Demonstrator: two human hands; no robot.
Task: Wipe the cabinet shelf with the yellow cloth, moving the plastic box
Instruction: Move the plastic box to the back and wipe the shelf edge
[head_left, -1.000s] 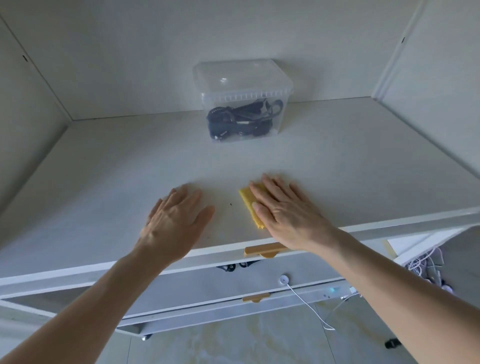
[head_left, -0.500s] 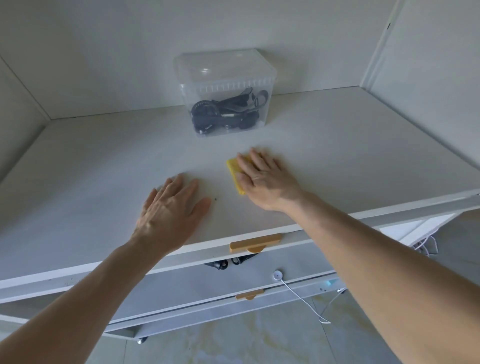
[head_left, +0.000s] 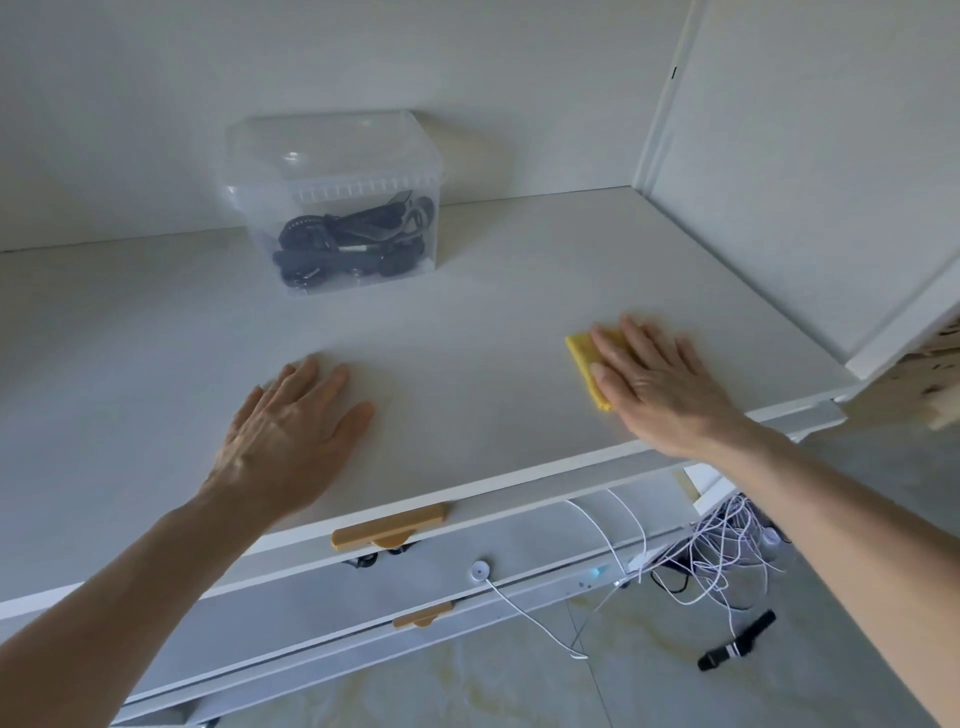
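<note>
The white cabinet shelf (head_left: 478, 332) fills the view. A clear plastic box (head_left: 337, 202) with a lid and black cables inside stands at the back, left of centre, against the rear wall. My right hand (head_left: 660, 384) lies flat on the folded yellow cloth (head_left: 584, 358), pressing it onto the shelf near the front right; only the cloth's left edge shows past my fingers. Flat on the bare shelf near the front edge rests my left hand (head_left: 291, 436), fingers together, holding nothing. Both hands are well in front of the box.
The cabinet's right side wall (head_left: 810, 156) rises close to my right hand. Below the shelf front are drawers with tan handles (head_left: 389, 530). White cables (head_left: 717, 551) and a black strap (head_left: 737, 642) lie on the tiled floor at lower right.
My right hand has slid the yellow cloth to the right along the shelf, away from the box and toward the right wall. My left hand has stayed pressed on the shelf.
</note>
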